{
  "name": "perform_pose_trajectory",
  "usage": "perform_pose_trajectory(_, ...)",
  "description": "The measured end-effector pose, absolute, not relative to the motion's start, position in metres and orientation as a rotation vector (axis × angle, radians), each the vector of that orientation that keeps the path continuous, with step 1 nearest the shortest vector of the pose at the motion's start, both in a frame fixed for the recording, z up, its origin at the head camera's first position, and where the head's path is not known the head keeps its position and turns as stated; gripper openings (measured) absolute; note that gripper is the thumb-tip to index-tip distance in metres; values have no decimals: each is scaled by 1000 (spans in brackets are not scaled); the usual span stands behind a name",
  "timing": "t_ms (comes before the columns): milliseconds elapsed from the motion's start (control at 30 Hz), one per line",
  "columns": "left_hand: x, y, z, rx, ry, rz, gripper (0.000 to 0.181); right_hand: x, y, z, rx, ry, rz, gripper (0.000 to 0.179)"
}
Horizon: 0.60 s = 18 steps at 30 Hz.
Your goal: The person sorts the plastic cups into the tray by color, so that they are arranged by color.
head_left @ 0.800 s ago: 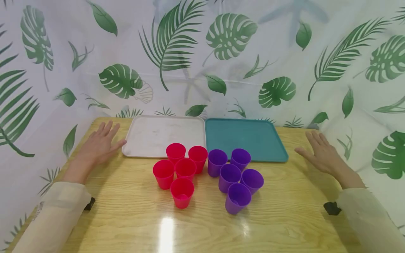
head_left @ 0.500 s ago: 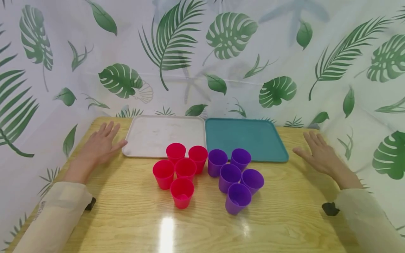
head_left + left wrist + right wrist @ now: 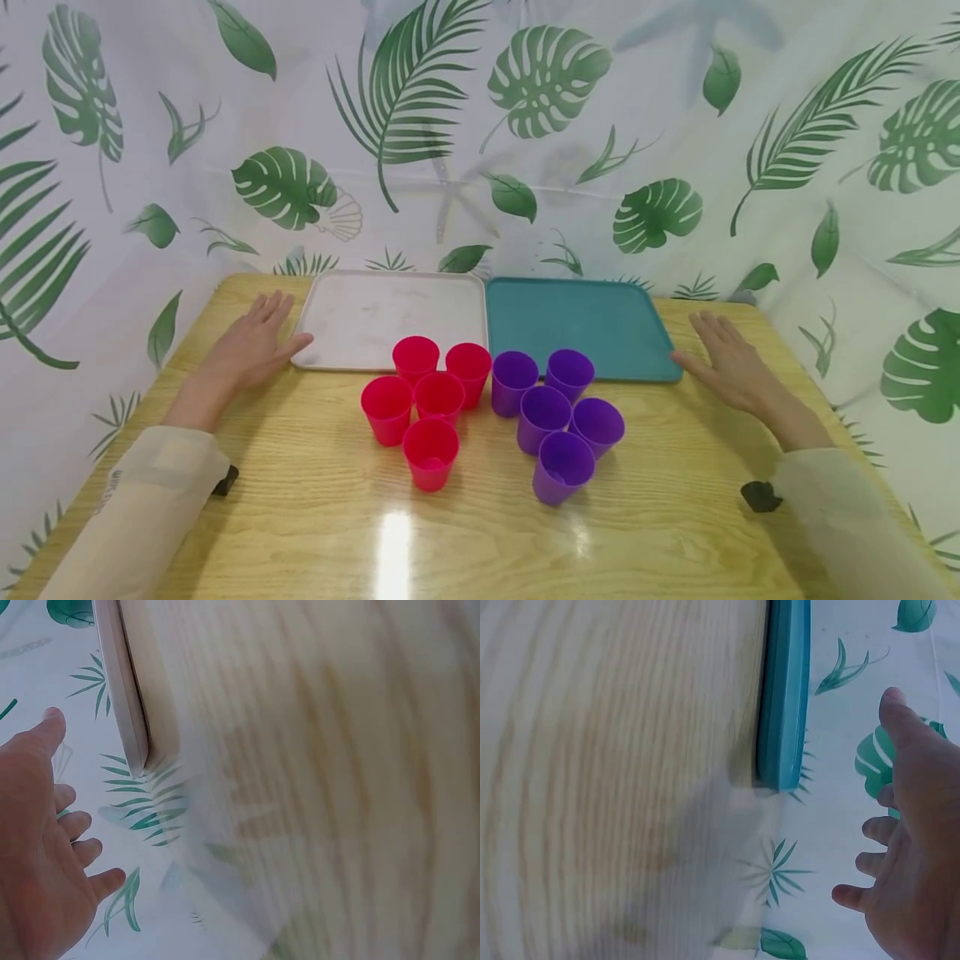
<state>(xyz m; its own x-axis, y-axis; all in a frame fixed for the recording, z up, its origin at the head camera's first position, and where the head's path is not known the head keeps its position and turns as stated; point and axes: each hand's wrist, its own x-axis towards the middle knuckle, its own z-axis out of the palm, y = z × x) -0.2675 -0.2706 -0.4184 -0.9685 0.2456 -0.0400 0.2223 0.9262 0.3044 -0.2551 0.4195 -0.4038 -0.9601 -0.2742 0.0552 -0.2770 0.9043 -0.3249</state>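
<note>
My left hand [image 3: 247, 346] hovers with fingers extended beside the left end of a white tray [image 3: 352, 321], its thumb overlapping the tray's corner in the head view. On the other side my right hand [image 3: 727, 367], also with straight fingers, is near the right corner of a teal tray [image 3: 585, 325]. Neither hand holds anything. Between them stand several red cups [image 3: 431, 454] and several purple cups [image 3: 564, 468], upright with their mouths up, in two clusters. In the wrist views, the white tray's edge [image 3: 120, 690] and the teal tray's edge [image 3: 784, 697] show beyond each thumb.
The trays lie side by side at the back of a wooden table [image 3: 300, 517]. Behind it hangs a white curtain [image 3: 562, 175] printed with green leaves. The cup clusters stand close in front of the trays, the rear cups overlapping the trays' front edges in the head view.
Both hands have moved inward, the right one further left toward the teal tray and the left one slightly right. Cups and trays stay where they were.
</note>
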Motion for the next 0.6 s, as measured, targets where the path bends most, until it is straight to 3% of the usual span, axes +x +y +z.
perform_pose_trajectory(600,-272,-262,-430,283,2868,722,91,-237,359,-396,636,-3001,818,76)
